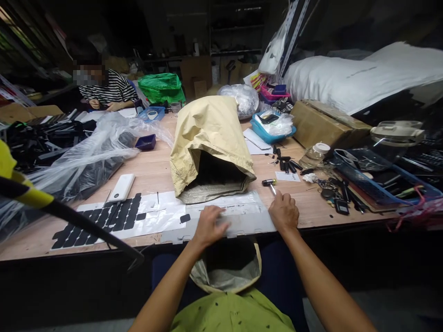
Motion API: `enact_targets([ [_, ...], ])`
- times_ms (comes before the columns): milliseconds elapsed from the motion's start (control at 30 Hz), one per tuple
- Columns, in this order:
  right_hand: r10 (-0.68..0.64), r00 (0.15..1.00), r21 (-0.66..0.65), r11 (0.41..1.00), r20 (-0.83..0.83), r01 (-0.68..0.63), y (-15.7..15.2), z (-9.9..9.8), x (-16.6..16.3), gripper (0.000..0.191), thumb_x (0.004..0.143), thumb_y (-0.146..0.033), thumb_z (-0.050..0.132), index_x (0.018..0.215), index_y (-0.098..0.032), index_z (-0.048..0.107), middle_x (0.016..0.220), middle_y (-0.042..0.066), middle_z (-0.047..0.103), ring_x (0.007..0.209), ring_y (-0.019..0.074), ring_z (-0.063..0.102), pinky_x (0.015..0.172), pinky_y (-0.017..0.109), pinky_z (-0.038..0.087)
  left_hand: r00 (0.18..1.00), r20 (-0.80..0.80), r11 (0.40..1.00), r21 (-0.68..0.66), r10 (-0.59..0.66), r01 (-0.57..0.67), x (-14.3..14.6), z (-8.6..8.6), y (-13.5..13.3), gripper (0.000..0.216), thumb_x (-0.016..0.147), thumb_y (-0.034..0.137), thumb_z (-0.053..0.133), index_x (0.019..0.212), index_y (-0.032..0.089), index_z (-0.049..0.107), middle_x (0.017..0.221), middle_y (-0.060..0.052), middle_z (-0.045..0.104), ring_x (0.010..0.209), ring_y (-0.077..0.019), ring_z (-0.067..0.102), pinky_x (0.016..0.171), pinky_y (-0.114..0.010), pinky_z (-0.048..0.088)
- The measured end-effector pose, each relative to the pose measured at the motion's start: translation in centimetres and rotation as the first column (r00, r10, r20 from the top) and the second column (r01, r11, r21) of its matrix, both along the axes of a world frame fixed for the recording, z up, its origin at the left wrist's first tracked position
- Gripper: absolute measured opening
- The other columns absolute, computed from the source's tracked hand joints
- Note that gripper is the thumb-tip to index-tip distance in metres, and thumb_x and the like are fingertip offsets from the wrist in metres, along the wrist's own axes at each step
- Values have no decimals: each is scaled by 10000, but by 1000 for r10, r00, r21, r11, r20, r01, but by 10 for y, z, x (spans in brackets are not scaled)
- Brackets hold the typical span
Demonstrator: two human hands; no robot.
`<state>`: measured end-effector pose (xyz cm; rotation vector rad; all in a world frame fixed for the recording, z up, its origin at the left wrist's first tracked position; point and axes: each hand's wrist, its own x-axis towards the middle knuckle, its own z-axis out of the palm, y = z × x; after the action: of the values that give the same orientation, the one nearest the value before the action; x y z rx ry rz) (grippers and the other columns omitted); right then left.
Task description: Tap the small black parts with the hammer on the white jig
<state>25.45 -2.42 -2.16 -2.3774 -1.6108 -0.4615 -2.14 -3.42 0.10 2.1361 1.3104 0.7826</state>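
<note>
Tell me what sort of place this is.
Probably a small assembly or repair workshop: there's a long light-wood workbench, a heap of black, apparently plastic parts at picture left, and a small silver-handled hammer-like tool in the person's right hand.

Mid-frame, a sack (211, 129) lies on the surface (148, 173), a flat panel (254, 217) before it at the near edge. The left hand (210, 226) is over the panel; the right hand (284, 211), with a hammer (268, 183), is at its right end. Left of the panel, a power bank (122, 186) lies behind patches (130, 222). Toward frame right, a jar (313, 157) stands before a carton (320, 124).
</note>
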Motion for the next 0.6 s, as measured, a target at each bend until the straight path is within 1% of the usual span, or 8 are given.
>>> enact_targets([
  [100, 15, 1000, 21, 1000, 14, -15, 0, -3, 2, 333, 902, -187, 453, 1178, -137, 633, 890, 127, 552, 834, 246, 510, 595, 310, 350, 941, 70, 942, 26, 332, -334, 5, 9, 61, 260, 863, 325, 607, 1079, 209, 693, 908, -67, 675, 844, -230, 636, 767, -379, 540],
  [167, 15, 1000, 23, 1000, 18, -15, 1, -3, 1, 338, 902, -185, 449, 1181, -137, 634, 890, 128, 553, 836, 249, 515, 598, 311, 353, 876, 21, 874, 66, 482, -482, 8, 15, 96, 239, 850, 304, 618, 1040, 185, 699, 925, -99, 675, 886, -260, 652, 789, -383, 539],
  [233, 4, 1000, 10, 1000, 17, -5, 1, -2, -1, 343, 910, -181, 434, 1184, -132, 636, 899, 134, 559, 839, 252, 521, 603, 314, 356, 831, -66, 834, 67, 552, -548, 10, 20, 121, 227, 829, 268, 638, 1026, 172, 697, 970, -137, 683, 940, -296, 665, 813, -394, 532],
  [300, -8, 1000, -9, 1000, 15, 8, 1, 1, -3, 348, 915, -173, 424, 1188, -128, 636, 911, 140, 567, 848, 256, 528, 610, 318, 361, 805, -161, 818, 24, 570, -574, 11, 23, 135, 234, 805, 220, 654, 1031, 173, 691, 986, -155, 696, 960, -318, 676, 815, -403, 527],
  [367, -16, 1000, -23, 1000, 11, 16, 1, 4, -6, 352, 917, -164, 419, 1193, -127, 635, 922, 142, 574, 865, 258, 534, 621, 320, 367, 792, -222, 807, -31, 569, -589, 10, 27, 140, 258, 789, 189, 659, 1046, 179, 686, 965, -155, 710, 956, -328, 687, 813, -411, 524],
  [433, -19, 1000, -30, 999, 4, 19, 1, 6, -8, 354, 918, -161, 416, 1198, -130, 630, 931, 143, 577, 877, 259, 534, 632, 321, 373, 791, -213, 802, -52, 573, -595, 7, 30, 137, 280, 789, 186, 653, 1067, 179, 686, 941, -144, 719, 958, -330, 691, 828, -418, 524],
  [533, -21, 1000, -34, 999, -16, 20, 0, 7, -9, 361, 922, -170, 413, 1219, -134, 615, 946, 143, 572, 884, 257, 525, 646, 324, 378, 831, -61, 829, -60, 553, -556, 5, 30, 119, 305, 783, 197, 650, 1084, 182, 693, 935, -102, 726, 944, -289, 689, 870, -403, 529],
  [600, -22, 999, -39, 999, -31, 20, 0, 7, -10, 367, 922, -178, 413, 1232, -136, 606, 954, 144, 568, 887, 257, 518, 657, 326, 381, 872, 91, 874, -135, 481, -467, 9, 25, 98, 300, 776, 204, 657, 1072, 189, 705, 935, -66, 725, 891, -236, 685, 860, -372, 541],
])
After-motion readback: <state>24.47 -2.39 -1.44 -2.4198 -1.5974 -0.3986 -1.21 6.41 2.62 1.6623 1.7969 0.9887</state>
